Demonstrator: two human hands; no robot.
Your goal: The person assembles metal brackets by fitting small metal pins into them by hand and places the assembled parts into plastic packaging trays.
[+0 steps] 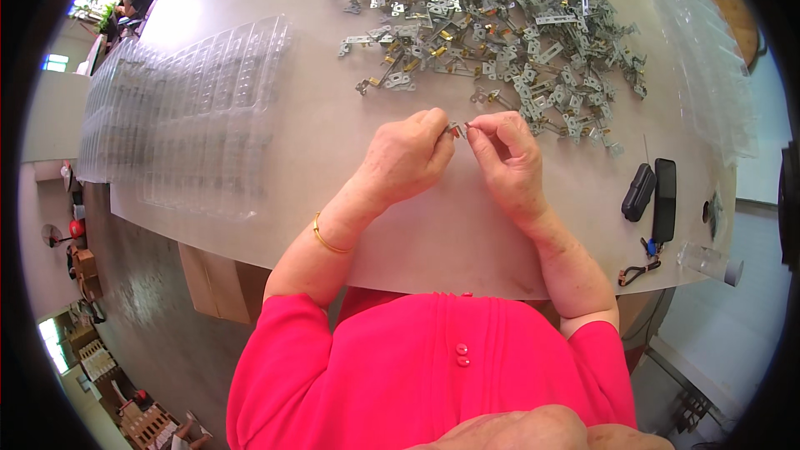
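My left hand (407, 155) is closed in a pinch on a small metal part (454, 129), which shows a touch of orange-red. Most of that part is hidden by the fingers. Close beside it on the right, thumb and forefinger of my right hand (512, 165) are pressed together at the part's end; what they pinch is too small to make out. Both hands are held over the near middle of the table. Just beyond them spreads a large heap of metal brackets (500, 42), grey with some brass-coloured pieces.
Clear plastic trays (200, 108) are stacked on the left of the pale table (325, 117). More clear plastic (704, 58) lies at the far right. Nearer on the right are a black case (638, 192), a phone (664, 200), a corded key ring (640, 272) and a clear bottle (704, 261).
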